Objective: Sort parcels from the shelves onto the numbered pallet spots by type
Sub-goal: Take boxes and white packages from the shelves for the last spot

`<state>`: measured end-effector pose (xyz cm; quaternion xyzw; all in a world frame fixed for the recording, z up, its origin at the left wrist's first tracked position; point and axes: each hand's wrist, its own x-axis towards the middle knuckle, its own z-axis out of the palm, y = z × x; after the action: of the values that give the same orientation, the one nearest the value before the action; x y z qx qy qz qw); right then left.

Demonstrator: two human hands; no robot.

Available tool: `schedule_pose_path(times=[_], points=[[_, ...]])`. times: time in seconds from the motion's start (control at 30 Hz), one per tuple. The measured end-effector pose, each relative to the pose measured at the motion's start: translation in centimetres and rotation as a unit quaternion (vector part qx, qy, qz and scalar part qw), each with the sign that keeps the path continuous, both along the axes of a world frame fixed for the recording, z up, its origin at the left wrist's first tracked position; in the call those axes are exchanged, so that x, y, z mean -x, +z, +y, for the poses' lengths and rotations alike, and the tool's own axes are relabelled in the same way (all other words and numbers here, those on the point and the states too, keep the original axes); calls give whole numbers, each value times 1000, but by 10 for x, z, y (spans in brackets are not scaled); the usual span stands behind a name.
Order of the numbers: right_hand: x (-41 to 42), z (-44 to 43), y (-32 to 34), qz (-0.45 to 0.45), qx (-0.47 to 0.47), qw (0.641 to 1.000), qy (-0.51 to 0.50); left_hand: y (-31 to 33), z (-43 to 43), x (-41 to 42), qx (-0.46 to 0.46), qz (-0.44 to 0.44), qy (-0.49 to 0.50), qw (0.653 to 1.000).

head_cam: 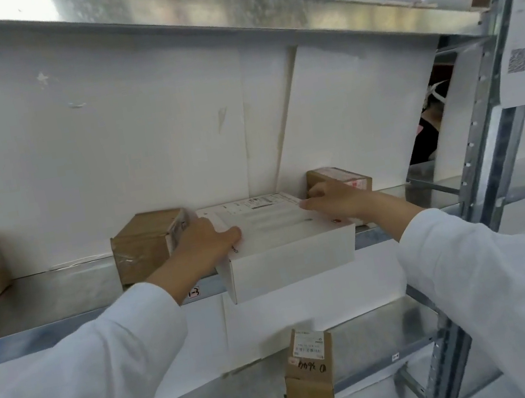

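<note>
- The step in hand looks like the pick: a flat white cardboard parcel [280, 251] is being taken off the galvanised steel middle shelf [45, 297], and no pallet spot is in view.
- The parcel lies flat on that shelf, its near end jutting out past the shelf's front lip, its far end close to the white backing board.
- The left hand [207, 239] grips the parcel's left edge, thumb laid on the top face and the fingers tucked down the side, out of sight.
- The right hand [334, 200] holds the far right corner, fingers curled over the top edge.
- Next, I judge, the parcel must be drawn straight out over the lip and kept level, without dragging the taped brown carton [147, 242] that sits on the same shelf against its left side.
- A smaller brown carton [337, 179] sits on the shelf behind its right corner.
- The parcel is plain white, sharp-edged and undented, with a printed shipping label at the far end of its top face; the text is too blurred to read, so its type cannot be told.
</note>
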<state>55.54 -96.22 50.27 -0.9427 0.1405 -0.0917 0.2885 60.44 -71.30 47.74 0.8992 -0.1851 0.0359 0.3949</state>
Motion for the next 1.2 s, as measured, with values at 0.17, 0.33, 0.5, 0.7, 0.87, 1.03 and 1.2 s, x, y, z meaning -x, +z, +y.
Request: schedule_pose_path(times=[0.17, 0.33, 0.5, 0.7, 0.87, 1.03, 1.2], points=[[-15, -9, -16, 40, -92, 995, -2, -19, -1, -7, 182, 74, 19, 980], [-7, -20, -29, 83, -257, 963, 15, -35, -1, -1, 235, 110, 38, 965], [2, -17, -40, 43, -350, 936, 11, -31, -6, 17, 277, 141, 47, 949], [9, -24, -44, 14, -378, 925, 40, -29, -17, 42, 328, 153, 80, 929], [38, -31, -23, -56, -412, 906, 82, -14, -32, 72, 377, 103, 89, 916], [65, -35, -13, -132, -403, 896, 131, 1, -36, 106, 406, 33, 95, 908], [93, -27, -25, -156, -432, 869, 185, 3, -33, 147, 437, -6, 109, 893]])
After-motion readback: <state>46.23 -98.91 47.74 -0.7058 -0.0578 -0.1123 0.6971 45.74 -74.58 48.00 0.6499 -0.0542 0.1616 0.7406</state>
